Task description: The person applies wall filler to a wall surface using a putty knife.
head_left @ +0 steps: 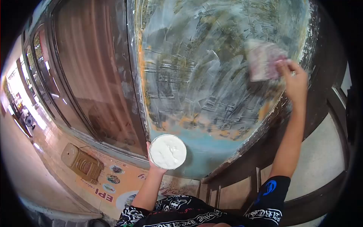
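My left hand (155, 168) holds a round tub (185, 155) from below and the side. White putty (166, 149) with an uneven, ridged surface fills it almost to the rim. Up at the right, my right hand (295, 79) pinches the edge of a flat, pinkish putty spreader (262, 62), which is blurred by motion. The spreader is at the wall panel (211, 83); whether it touches cannot be made out. Greyish-white streaks cover the panel over dark and green patches, with orange along its edges and pale blue-green at the bottom.
Dark-framed glass (90, 68) with a curtain behind it stands left of the panel. A brown plastic stool (82, 162) sits on a printed banner (121, 181) spread on the floor. Dark wooden framing (325, 83) borders the panel at right.
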`<state>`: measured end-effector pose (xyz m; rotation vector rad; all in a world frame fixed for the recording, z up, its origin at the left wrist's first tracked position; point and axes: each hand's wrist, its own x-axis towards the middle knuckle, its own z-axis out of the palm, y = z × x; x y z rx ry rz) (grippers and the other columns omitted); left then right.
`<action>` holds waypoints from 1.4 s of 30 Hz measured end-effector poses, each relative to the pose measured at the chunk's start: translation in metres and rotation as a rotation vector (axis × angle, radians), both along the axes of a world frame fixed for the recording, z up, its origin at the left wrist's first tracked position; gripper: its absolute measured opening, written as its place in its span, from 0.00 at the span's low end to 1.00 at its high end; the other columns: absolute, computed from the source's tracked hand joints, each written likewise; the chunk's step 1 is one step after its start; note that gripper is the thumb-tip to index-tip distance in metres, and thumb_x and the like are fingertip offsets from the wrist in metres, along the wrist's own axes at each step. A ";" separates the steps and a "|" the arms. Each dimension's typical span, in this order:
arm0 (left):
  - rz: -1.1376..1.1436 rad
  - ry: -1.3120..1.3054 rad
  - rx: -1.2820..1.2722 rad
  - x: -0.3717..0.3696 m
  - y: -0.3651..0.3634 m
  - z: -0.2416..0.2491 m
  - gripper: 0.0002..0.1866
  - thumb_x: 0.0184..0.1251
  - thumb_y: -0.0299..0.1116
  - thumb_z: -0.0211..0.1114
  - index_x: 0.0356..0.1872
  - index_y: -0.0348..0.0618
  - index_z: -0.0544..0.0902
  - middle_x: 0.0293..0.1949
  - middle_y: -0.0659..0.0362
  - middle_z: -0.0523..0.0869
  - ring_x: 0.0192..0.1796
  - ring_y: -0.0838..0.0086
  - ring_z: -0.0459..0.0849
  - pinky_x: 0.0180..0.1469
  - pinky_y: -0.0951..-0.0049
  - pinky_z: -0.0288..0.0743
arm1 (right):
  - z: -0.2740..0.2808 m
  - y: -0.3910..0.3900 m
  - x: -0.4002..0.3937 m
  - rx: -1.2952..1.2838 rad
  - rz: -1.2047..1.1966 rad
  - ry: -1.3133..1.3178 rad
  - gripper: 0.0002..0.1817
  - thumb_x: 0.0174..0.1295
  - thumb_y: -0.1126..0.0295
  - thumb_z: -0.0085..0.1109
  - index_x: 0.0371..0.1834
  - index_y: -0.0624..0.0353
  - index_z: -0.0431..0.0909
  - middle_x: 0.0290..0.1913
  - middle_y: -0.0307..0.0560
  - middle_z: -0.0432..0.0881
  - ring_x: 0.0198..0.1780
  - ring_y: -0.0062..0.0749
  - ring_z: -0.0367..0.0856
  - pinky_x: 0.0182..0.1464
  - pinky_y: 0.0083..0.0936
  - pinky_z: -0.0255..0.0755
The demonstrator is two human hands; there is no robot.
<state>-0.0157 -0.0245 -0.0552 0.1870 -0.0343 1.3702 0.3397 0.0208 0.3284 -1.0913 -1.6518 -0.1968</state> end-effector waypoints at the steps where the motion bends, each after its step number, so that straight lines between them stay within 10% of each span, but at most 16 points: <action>1: -0.002 0.003 0.001 0.002 0.000 0.001 0.43 0.68 0.71 0.49 0.69 0.43 0.74 0.66 0.49 0.79 0.65 0.50 0.78 0.68 0.44 0.70 | -0.029 0.017 -0.009 0.072 -0.069 -0.165 0.12 0.63 0.60 0.69 0.38 0.57 0.88 0.37 0.39 0.85 0.45 0.29 0.80 0.52 0.29 0.70; 3: -0.036 0.012 -0.020 0.008 0.001 0.004 0.44 0.68 0.72 0.49 0.69 0.43 0.73 0.66 0.48 0.78 0.66 0.50 0.77 0.69 0.44 0.69 | -0.068 0.017 -0.060 0.148 -0.024 -0.476 0.10 0.60 0.57 0.67 0.35 0.49 0.88 0.37 0.35 0.84 0.48 0.37 0.76 0.60 0.41 0.55; 10: -0.069 0.024 0.019 0.011 0.001 0.005 0.44 0.68 0.72 0.48 0.69 0.43 0.73 0.66 0.49 0.78 0.66 0.50 0.77 0.68 0.44 0.70 | -0.015 0.056 -0.049 0.283 -0.408 -0.442 0.12 0.61 0.55 0.65 0.37 0.49 0.88 0.38 0.37 0.87 0.48 0.37 0.79 0.56 0.46 0.56; 19: -0.025 0.009 0.001 -0.015 -0.007 0.001 0.47 0.67 0.74 0.46 0.69 0.42 0.73 0.65 0.48 0.79 0.65 0.49 0.78 0.68 0.45 0.70 | 0.021 0.038 0.015 0.194 -0.109 0.162 0.19 0.65 0.58 0.68 0.41 0.67 0.86 0.30 0.43 0.85 0.31 0.20 0.77 0.36 0.22 0.71; 21: -0.050 -0.013 0.021 -0.015 -0.007 0.002 0.46 0.67 0.74 0.46 0.69 0.42 0.73 0.66 0.48 0.78 0.65 0.50 0.78 0.68 0.45 0.70 | -0.011 0.049 -0.030 0.071 0.097 0.033 0.16 0.65 0.56 0.67 0.40 0.60 0.87 0.34 0.42 0.87 0.36 0.26 0.80 0.44 0.29 0.70; 26: -0.064 0.013 -0.002 -0.011 -0.005 0.007 0.44 0.68 0.73 0.47 0.68 0.43 0.74 0.66 0.49 0.79 0.65 0.50 0.78 0.68 0.45 0.70 | -0.027 0.056 -0.104 0.046 -0.308 -0.389 0.15 0.63 0.51 0.65 0.39 0.49 0.88 0.43 0.40 0.88 0.54 0.39 0.78 0.61 0.44 0.55; 32: -0.019 -0.011 0.048 -0.039 -0.005 0.018 0.43 0.69 0.71 0.48 0.69 0.43 0.73 0.67 0.49 0.78 0.67 0.50 0.77 0.70 0.45 0.68 | 0.013 0.062 0.006 0.230 -0.350 0.141 0.21 0.65 0.52 0.66 0.44 0.62 0.86 0.30 0.43 0.85 0.32 0.26 0.79 0.42 0.30 0.72; 38: -0.045 -0.019 0.041 -0.051 -0.007 0.012 0.45 0.68 0.73 0.46 0.69 0.41 0.73 0.66 0.49 0.78 0.66 0.50 0.77 0.69 0.46 0.69 | -0.089 -0.019 -0.064 -0.087 0.240 0.417 0.23 0.68 0.72 0.63 0.61 0.55 0.63 0.39 0.40 0.82 0.32 0.15 0.75 0.28 0.13 0.63; 42: -0.104 -0.021 0.024 -0.045 -0.009 0.003 0.46 0.68 0.74 0.46 0.69 0.42 0.72 0.67 0.48 0.77 0.67 0.50 0.76 0.70 0.45 0.69 | -0.215 -0.030 -0.110 -0.494 0.580 0.569 0.02 0.69 0.76 0.60 0.41 0.60 0.80 0.38 0.33 0.82 0.40 0.15 0.76 0.44 0.14 0.70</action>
